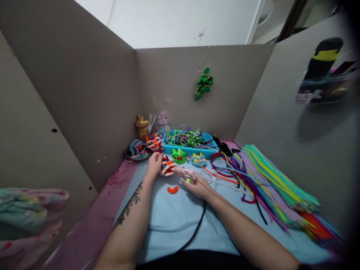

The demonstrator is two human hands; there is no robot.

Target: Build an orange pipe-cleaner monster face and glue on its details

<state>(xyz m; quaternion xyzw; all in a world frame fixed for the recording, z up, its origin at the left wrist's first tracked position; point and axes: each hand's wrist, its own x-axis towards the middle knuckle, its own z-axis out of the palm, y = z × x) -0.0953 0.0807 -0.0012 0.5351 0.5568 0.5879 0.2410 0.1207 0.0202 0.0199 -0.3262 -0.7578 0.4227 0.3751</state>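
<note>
My left hand [154, 164] is closed on a small red, white and orange pipe-cleaner figure [168, 167], holding it just above the light blue mat [174, 221]. My right hand [198, 186] grips a pink glue gun [185, 173] with a green light on; its nozzle points left at the figure, close to it or touching it. The gun's black cord [197, 228] runs back toward me. A short orange pipe-cleaner curl [172, 189] lies on the mat below the figure.
A blue tray [188, 149] of tangled pipe cleaners stands at the back, with green [179, 156] and blue-yellow [198, 159] figures before it. Long coloured pipe cleaners [278, 187] fan out at right. Grey cardboard walls enclose the desk; a green figure [204, 84] hangs on the back wall.
</note>
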